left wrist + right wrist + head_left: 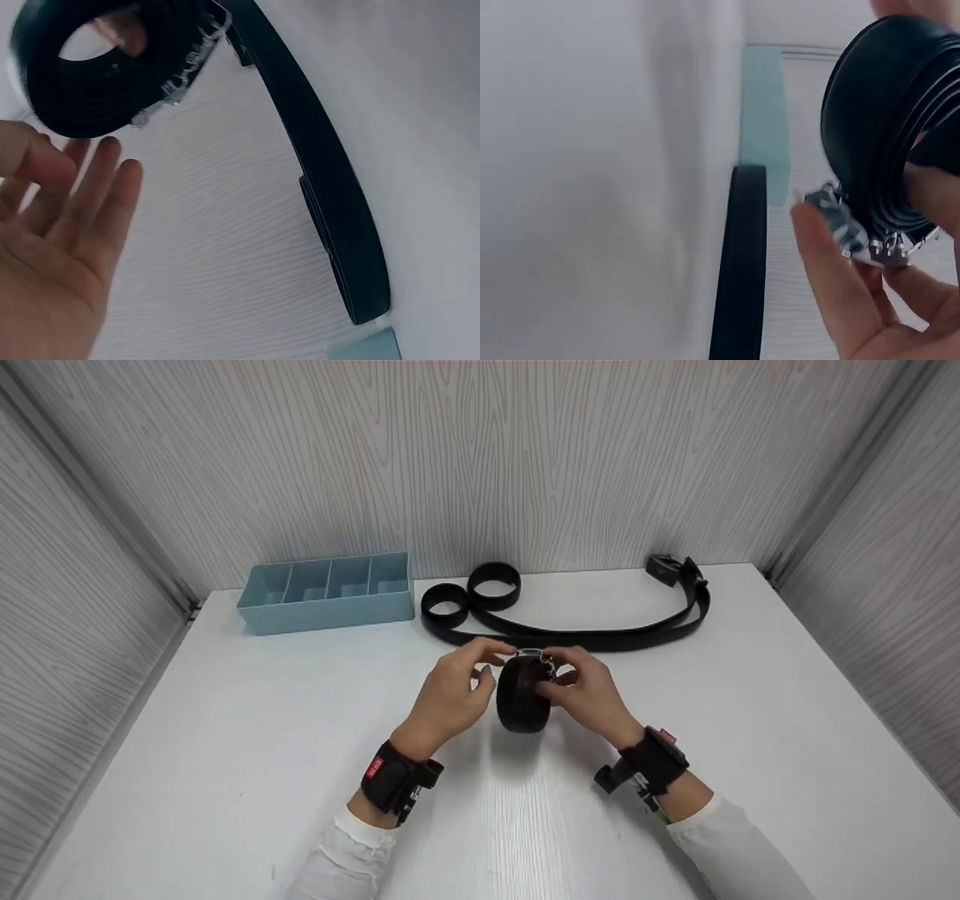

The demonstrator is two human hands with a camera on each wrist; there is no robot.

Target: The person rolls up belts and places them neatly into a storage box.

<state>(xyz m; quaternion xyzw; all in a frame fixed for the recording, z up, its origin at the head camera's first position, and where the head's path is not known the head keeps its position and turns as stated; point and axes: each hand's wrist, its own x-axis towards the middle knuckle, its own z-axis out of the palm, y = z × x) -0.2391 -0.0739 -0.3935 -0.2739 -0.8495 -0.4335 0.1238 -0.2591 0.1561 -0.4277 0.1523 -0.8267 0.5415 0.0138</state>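
A black belt (517, 697) wound into a thick roll hangs just above the white table, its silver buckle (529, 652) at the top. My right hand (594, 695) holds the roll, its thumb in the coil's opening and its fingers around the buckle side. In the right wrist view the index finger lies along the metal buckle (844, 225). My left hand (450, 690) is at the roll's left, with the index fingertip at the buckle's edge and the thumb apart from the leather. The left wrist view shows its fingers (112, 202) loosely extended beneath the coil (82, 105).
Behind my hands lies another black belt arrangement (585, 641), with two curled loops at its left and a dark buckle (664, 568) at its right. A light blue box (330, 615) with several compartments stands at the back left, near the rear wall (480, 465).
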